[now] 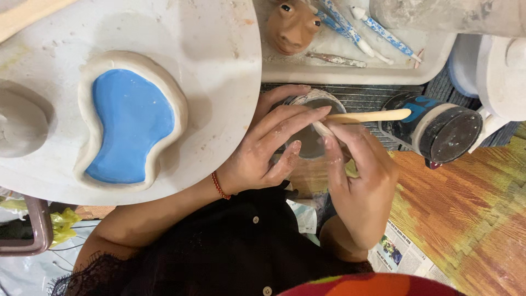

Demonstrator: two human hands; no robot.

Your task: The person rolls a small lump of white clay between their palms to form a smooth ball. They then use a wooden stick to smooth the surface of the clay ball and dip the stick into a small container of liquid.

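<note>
My left hand (267, 147) wraps around a small round container (312, 138) holding grey liquid, fingers over its rim. My right hand (356, 175) pinches a pale wooden stick (368, 116) that reaches across the container's rim and points right. To the left, on a round white board (219, 66), lies a curved clay dish with a raised rim and a blue-painted inside (129, 123).
A white tray (350, 71) at the back holds a brown clay animal head (293, 24) and blue-patterned tools (350, 27). A dark jar (438, 129) lies on its side at the right. Another clay form (19, 123) sits at the far left. Newspaper (397, 249) lies below.
</note>
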